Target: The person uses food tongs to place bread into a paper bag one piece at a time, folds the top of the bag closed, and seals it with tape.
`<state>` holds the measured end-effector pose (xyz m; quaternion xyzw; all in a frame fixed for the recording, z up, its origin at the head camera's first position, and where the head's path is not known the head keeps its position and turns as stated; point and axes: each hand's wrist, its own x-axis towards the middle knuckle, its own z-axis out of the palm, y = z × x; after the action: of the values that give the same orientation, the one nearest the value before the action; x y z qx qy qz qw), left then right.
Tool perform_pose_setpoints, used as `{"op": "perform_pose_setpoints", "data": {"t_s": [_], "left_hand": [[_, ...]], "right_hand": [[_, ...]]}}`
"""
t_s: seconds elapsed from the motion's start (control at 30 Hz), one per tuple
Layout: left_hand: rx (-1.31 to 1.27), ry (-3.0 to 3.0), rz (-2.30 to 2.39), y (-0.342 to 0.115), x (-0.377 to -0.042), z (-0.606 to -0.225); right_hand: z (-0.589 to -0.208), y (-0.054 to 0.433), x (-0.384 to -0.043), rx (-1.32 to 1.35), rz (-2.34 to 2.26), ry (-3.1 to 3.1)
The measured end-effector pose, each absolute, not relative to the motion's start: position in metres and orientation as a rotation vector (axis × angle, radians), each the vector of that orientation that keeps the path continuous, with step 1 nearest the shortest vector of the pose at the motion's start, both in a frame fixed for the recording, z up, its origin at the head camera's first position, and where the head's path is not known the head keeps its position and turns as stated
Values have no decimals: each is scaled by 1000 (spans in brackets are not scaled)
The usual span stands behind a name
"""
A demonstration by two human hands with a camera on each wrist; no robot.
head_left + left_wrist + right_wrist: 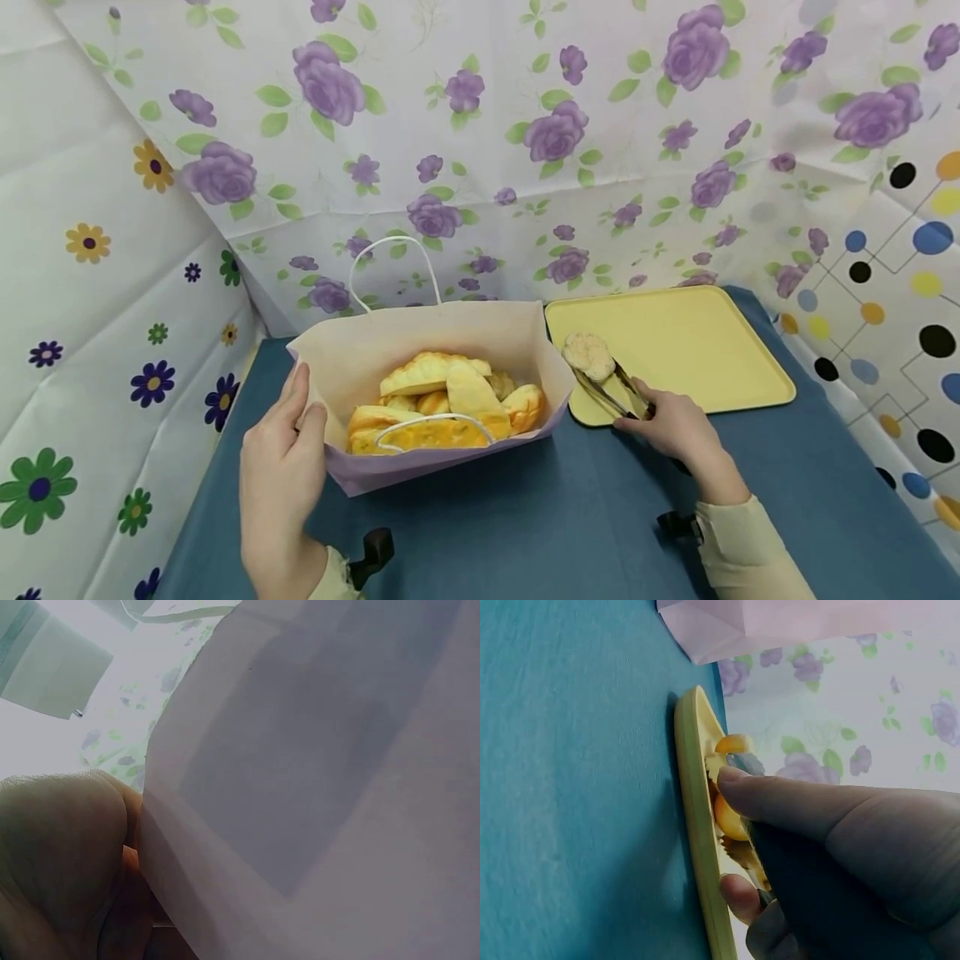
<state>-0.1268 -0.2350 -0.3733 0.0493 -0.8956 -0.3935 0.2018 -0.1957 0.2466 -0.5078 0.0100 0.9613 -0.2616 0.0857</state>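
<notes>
A pale paper bag (442, 329) with lilac outer sides and thin white handles has its mouth towards me, and several bread pieces (427, 375) lie inside. My left hand (281, 467) holds the bag by its left edge, fingers along the side and thumb nearer me. In the left wrist view the bag's outer side (337, 787) fills most of the picture. My right hand (678, 433) grips dark-handled tongs (596, 392). Between their tips is a round, pale bread piece (588, 356), at the left part of a yellow tray (675, 342).
A blue cloth (525, 517) covers the table under the bag and tray. Floral sheeting (480, 167) stands behind, with patterned sheets on the left (112, 317) and right (892, 275). The tray's near rim (697, 847) lies close below my right hand.
</notes>
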Motion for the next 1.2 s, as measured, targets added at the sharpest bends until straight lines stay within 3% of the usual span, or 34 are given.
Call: {"op": "perform_pose_setpoints", "data": {"t_s": [0.63,0.77,0.93,1.2], "left_hand": [[159,-2500,-1122,-234,-125,-372],[154,-2508,-1127,-234,-126,-373],[166,-2509,-1121,-234,-125,-373],[153,-2508,-1121,-234,-125,-372]], "right_hand": [[-504,269,-177,-67,-960,2905],[-474,272,-174,-119,-975,2940],[-409,269,-166,-275,-952,3031],[-320,237,-148,-893,-887,3210]]}}
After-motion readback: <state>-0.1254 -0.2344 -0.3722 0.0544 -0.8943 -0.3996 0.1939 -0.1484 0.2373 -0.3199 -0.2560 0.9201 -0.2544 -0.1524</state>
